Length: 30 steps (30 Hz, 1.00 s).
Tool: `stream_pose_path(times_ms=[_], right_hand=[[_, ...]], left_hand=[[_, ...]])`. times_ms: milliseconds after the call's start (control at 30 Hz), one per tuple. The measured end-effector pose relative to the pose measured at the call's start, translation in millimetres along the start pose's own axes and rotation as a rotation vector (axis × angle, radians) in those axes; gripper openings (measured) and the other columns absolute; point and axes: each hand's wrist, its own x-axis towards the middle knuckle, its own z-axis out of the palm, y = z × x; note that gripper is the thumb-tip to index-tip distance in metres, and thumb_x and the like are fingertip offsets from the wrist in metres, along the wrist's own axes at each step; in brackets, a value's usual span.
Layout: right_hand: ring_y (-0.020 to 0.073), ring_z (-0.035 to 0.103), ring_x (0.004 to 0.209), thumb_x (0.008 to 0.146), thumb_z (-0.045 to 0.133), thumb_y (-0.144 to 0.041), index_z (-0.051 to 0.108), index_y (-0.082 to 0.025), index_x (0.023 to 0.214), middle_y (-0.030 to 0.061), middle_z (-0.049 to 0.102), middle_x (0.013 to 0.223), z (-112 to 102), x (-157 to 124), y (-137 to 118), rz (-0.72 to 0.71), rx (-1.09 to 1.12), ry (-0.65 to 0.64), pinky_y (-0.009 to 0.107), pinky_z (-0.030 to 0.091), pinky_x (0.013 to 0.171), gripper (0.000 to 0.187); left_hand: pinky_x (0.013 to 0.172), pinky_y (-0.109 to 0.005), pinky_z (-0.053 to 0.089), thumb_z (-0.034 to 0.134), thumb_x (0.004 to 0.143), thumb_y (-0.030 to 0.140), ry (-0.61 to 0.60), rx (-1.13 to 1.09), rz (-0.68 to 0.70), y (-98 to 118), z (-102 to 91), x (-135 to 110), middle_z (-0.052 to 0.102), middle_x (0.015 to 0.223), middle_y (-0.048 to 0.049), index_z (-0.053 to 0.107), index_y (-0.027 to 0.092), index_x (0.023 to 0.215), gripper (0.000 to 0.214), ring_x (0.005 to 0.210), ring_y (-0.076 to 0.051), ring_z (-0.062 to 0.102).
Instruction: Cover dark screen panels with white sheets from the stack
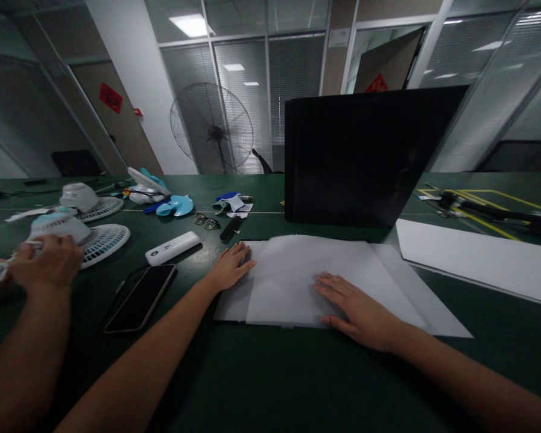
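Large sheets of white paper (293, 264) lie in front of me, the upper one slightly bowed. Thin dark edges of something flat show beneath them, mostly covered. My left hand (231, 266) rests at the left margin of the sheets, fingers stretched out. Lower on the paper, right of its middle, my right hand (358, 310) lies flat with fingers spread. Neither hand grips anything. Another sheet (433, 300) sticks out at an angle to the right, partly under the upper one.
Beyond the paper stands a large black panel or case (365, 156). White boards (482, 258) lie at right. To the left are a phone (142, 299), a white power bank (173, 248), glasses (206, 221) and fan parts (106, 243). A co-worker's hand (49, 261) holds a white fan piece.
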Motion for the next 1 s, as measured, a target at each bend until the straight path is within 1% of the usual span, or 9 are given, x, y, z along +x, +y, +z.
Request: stream_pose_path(times_ms=[133, 300, 433, 567, 633, 733, 833, 900, 1000], right_hand=[[0.0270, 0.014, 0.160, 0.102, 0.038, -0.074, 0.030, -0.025, 0.167, 0.0006, 0.013, 0.173, -4.8, -0.6, -0.1, 0.014, 0.030, -0.046, 0.050, 0.006, 0.133, 0.082], [0.0290, 0.014, 0.160, 0.100, 0.040, -0.075, 0.032, -0.029, 0.166, -0.0006, 0.013, 0.173, -5.6, -0.4, 1.4, 0.004, 0.062, -0.059, 0.052, 0.007, 0.133, 0.081], [0.0290, 0.013, 0.160, 0.101, 0.040, -0.074, 0.032, -0.028, 0.166, 0.0002, 0.013, 0.173, -5.4, -0.1, 1.0, 0.004, 0.064, -0.054, 0.052, 0.006, 0.133, 0.081], [0.0286, 0.013, 0.160, 0.101, 0.041, -0.073, 0.032, -0.028, 0.166, 0.0009, 0.015, 0.173, -5.3, 0.6, -0.1, -0.006, 0.068, -0.041, 0.051, 0.006, 0.133, 0.080], [0.0292, 0.014, 0.160, 0.100, 0.042, -0.074, 0.033, -0.027, 0.166, 0.0017, 0.015, 0.172, -5.6, 0.6, -0.6, -0.014, 0.069, -0.034, 0.051, 0.005, 0.133, 0.081], [0.0296, 0.012, 0.160, 0.100, 0.041, -0.075, 0.028, -0.027, 0.167, 0.0025, 0.012, 0.173, -6.1, -0.2, -0.7, -0.038, 0.046, -0.047, 0.052, 0.002, 0.133, 0.084], [0.0304, 0.010, 0.160, 0.099, 0.041, -0.076, 0.021, -0.028, 0.168, 0.0022, 0.009, 0.173, -5.6, -0.8, 0.4, -0.064, 0.022, -0.056, 0.054, -0.003, 0.132, 0.087], [0.0317, 0.009, 0.160, 0.099, 0.042, -0.077, 0.018, -0.030, 0.169, 0.0022, 0.008, 0.173, -4.4, -0.5, 1.6, -0.077, 0.017, -0.059, 0.057, -0.005, 0.131, 0.088], [0.0333, 0.007, 0.160, 0.098, 0.042, -0.078, 0.017, -0.028, 0.169, 0.0040, 0.006, 0.173, -2.2, 0.6, 3.1, -0.078, 0.003, -0.069, 0.059, -0.005, 0.130, 0.091]], left_hand=[[0.130, -0.054, 0.018, 0.030, 0.107, 0.060, -0.005, 0.013, -0.004, 2.5, -1.7, -1.3, 0.028, 0.171, -0.0151, 0.042, 0.016, 0.160, 0.070, 0.160, -0.031, 0.023], [0.130, -0.054, 0.018, 0.040, 0.102, 0.061, -0.007, 0.043, -0.012, 4.3, -1.2, -1.1, 0.027, 0.171, -0.0161, 0.036, 0.013, 0.163, 0.078, 0.159, -0.034, 0.023], [0.129, -0.056, 0.019, 0.022, 0.108, 0.059, 0.022, -0.040, -0.002, 5.0, -3.3, -3.7, 0.029, 0.171, -0.0108, 0.034, 0.020, 0.164, 0.070, 0.159, -0.032, 0.024], [0.127, -0.063, 0.017, 0.034, 0.103, 0.070, 0.000, -0.033, 0.056, 3.4, -5.1, -6.3, 0.025, 0.172, -0.0125, 0.028, 0.021, 0.167, 0.080, 0.159, -0.039, 0.020], [0.125, -0.066, 0.016, 0.031, 0.103, 0.071, 0.002, -0.048, 0.081, 1.9, -4.9, -7.2, 0.022, 0.173, -0.0138, 0.025, 0.021, 0.167, 0.082, 0.159, -0.041, 0.019], [0.125, -0.068, 0.014, 0.020, 0.103, 0.073, 0.045, -0.090, 0.118, 0.1, -3.1, -8.0, 0.019, 0.174, -0.0146, 0.020, 0.020, 0.169, 0.084, 0.160, -0.040, 0.017], [0.125, -0.069, 0.012, 0.014, 0.103, 0.073, 0.148, -0.111, 0.156, 0.4, -1.9, -8.4, 0.016, 0.175, -0.0150, 0.016, 0.019, 0.169, 0.085, 0.161, -0.038, 0.013], [0.125, -0.069, 0.011, 0.020, 0.104, 0.073, 0.190, -0.106, 0.193, 2.5, -2.4, -8.3, 0.014, 0.175, -0.0144, 0.015, 0.022, 0.169, 0.083, 0.161, -0.038, 0.012], [0.124, -0.071, 0.012, 0.043, 0.100, 0.071, 0.153, -0.083, 0.228, 7.3, -4.1, -7.8, 0.009, 0.176, -0.0129, 0.012, 0.028, 0.170, 0.087, 0.161, -0.040, 0.013]])
